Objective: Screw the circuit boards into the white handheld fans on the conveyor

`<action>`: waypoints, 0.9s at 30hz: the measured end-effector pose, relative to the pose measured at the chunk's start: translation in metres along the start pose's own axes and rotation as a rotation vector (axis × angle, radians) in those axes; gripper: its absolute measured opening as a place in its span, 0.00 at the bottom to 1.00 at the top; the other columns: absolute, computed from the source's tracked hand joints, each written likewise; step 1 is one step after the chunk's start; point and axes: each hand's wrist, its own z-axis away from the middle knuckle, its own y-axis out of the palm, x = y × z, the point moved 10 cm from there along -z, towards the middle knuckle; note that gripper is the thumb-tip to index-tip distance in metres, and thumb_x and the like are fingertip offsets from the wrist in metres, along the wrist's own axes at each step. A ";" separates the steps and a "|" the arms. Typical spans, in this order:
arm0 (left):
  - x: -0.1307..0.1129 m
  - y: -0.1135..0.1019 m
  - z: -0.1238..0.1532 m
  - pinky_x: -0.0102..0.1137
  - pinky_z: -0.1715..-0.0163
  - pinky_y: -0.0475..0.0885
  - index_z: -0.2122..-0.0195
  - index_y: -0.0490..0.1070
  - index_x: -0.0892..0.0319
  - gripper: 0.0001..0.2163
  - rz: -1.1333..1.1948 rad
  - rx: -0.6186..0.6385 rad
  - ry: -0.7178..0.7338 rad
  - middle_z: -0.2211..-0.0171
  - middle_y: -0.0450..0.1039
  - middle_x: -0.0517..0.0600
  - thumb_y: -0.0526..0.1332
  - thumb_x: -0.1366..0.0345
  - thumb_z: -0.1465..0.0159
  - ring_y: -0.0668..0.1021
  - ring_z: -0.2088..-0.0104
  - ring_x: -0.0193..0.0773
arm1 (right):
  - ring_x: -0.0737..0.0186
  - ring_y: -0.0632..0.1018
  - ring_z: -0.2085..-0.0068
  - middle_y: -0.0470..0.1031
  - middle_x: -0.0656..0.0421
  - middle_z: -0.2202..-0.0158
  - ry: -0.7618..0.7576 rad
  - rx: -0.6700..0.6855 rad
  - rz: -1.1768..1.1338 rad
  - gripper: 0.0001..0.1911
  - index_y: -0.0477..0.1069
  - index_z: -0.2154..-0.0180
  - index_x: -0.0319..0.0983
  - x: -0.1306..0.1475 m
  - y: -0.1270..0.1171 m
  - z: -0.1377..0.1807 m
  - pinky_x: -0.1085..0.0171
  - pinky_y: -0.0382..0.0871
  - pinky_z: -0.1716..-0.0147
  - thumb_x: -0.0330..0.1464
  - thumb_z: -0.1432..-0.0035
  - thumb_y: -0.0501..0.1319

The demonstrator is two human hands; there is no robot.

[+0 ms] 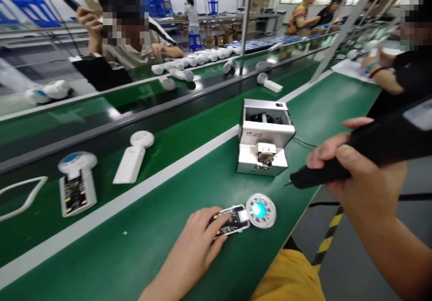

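On the green worktop (135, 247) stands a small metal box (265, 137), silver, with its top open. Inside the opening there is a dark round part, and a small metal piece sits at the front. What else the box contains cannot be told. Far behind, some cardboard boxes (219, 38) stand under the racks, and their contents are not visible.

The open device (236, 219) lies flat on the worktop near its front edge, just in front of the metal box and a little to the left of it. Its handle part has no cover, so a dark circuit board with small gold spots is seen. Its round white head points to the right and shines cyan in the middle.

The left hand (199, 242) rests on the handle end of the device. Its grip is spread, the fingers lie flat on the board and are not curled around it. The right hand (357, 175) has its grip closed around a black screwdriver (320, 175), which it holds almost level. The tip points left and is in the air, to the right of the device and above it, apart from it.

On the belt (185, 130) behind the worktop lie a white unit (133, 157) with its cover on and an opened unit (77, 184) showing its board. A person (131, 44) sits at the other side of the belt.
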 end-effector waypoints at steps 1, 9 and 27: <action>-0.011 0.009 -0.017 0.43 0.51 0.74 0.44 0.67 0.51 0.17 0.039 0.034 0.064 0.47 0.70 0.54 0.58 0.69 0.34 0.74 0.50 0.47 | 0.58 0.72 0.78 0.71 0.62 0.76 -0.023 -0.023 -0.024 0.18 0.67 0.55 0.41 0.009 0.003 -0.006 0.56 0.69 0.77 0.26 0.48 0.66; -0.030 0.040 -0.085 0.44 0.49 0.71 0.46 0.66 0.54 0.15 0.138 0.053 0.166 0.46 0.68 0.55 0.62 0.66 0.34 0.72 0.49 0.47 | 0.59 0.73 0.78 0.71 0.65 0.77 -0.224 -0.032 0.013 0.14 0.65 0.58 0.43 0.022 0.036 -0.019 0.54 0.71 0.73 0.30 0.47 0.65; -0.024 0.032 -0.073 0.43 0.53 0.71 0.46 0.65 0.57 0.16 0.159 0.021 0.181 0.47 0.66 0.56 0.61 0.69 0.34 0.70 0.52 0.47 | 0.61 0.74 0.76 0.72 0.64 0.73 -0.057 0.273 -0.040 0.14 0.64 0.53 0.45 -0.031 0.049 0.020 0.58 0.71 0.75 0.31 0.40 0.64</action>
